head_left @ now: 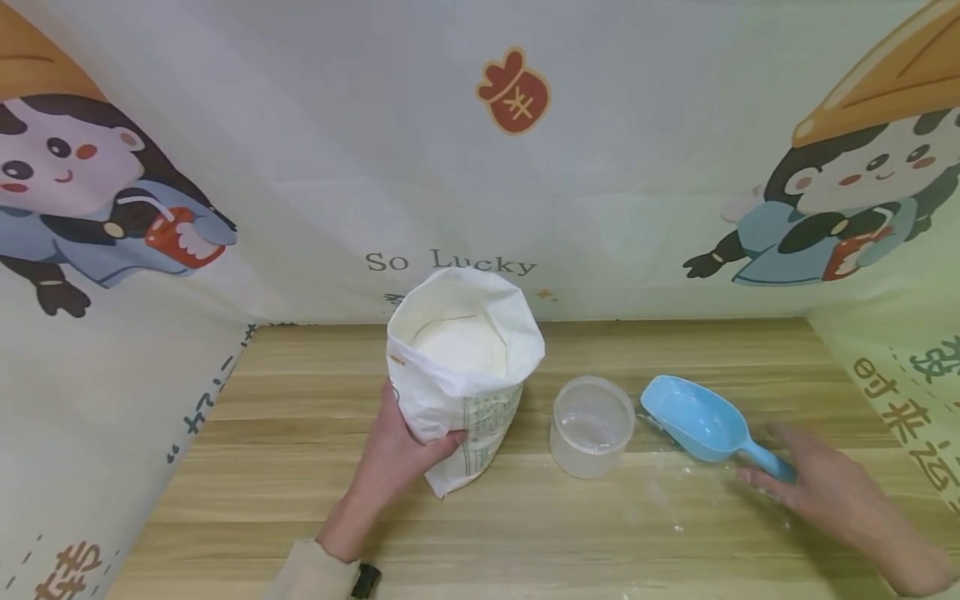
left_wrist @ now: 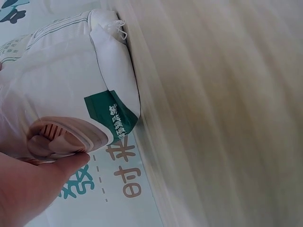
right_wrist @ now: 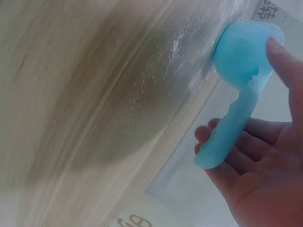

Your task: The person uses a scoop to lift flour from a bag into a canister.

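Observation:
A white flour bag (head_left: 487,417) stands upright with its top open, and white powder (head_left: 461,346) shows inside. My left hand (head_left: 408,450) grips its lower left side, thumb across the front; the left wrist view shows the bag's green-printed base (left_wrist: 111,113). At the right lies a light blue scoop (head_left: 693,417), its handle toward my right hand (head_left: 832,492), which is blurred in the head view. In the right wrist view the scoop handle (right_wrist: 229,125) lies between thumb and loosely bent fingers (right_wrist: 255,146), not clenched. The thumb reaches along the scoop's bowl.
A clear round plastic tub (head_left: 592,446) stands between the bag and the scoop. White powder specks (head_left: 678,527) are scattered on the wooden tabletop (head_left: 540,533) near the scoop. A printed cloth backdrop (head_left: 637,208) bounds the table at the back and sides.

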